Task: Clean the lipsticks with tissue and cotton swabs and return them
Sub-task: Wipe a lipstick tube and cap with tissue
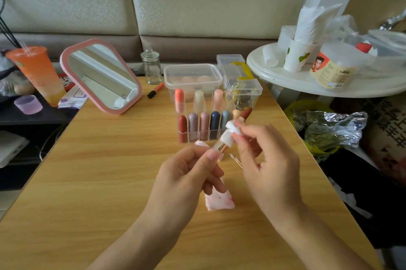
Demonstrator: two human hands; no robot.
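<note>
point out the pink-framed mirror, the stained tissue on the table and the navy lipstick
pink-framed mirror (103, 76), head view, glass centre
pink-stained white tissue (219, 202), head view, its top face
navy blue lipstick (214, 121), head view, its cap

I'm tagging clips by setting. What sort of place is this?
Probably a room at home used as a makeup corner: a padded wall behind a wooden table, a pink-framed mirror standing on it, and a clear organiser of lipsticks.

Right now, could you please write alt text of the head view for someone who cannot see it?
A left hand grips a gold-cased lipstick while the right hand pinches white tissue around its tip, over a wooden table with a clear lipstick organiser.
</note>
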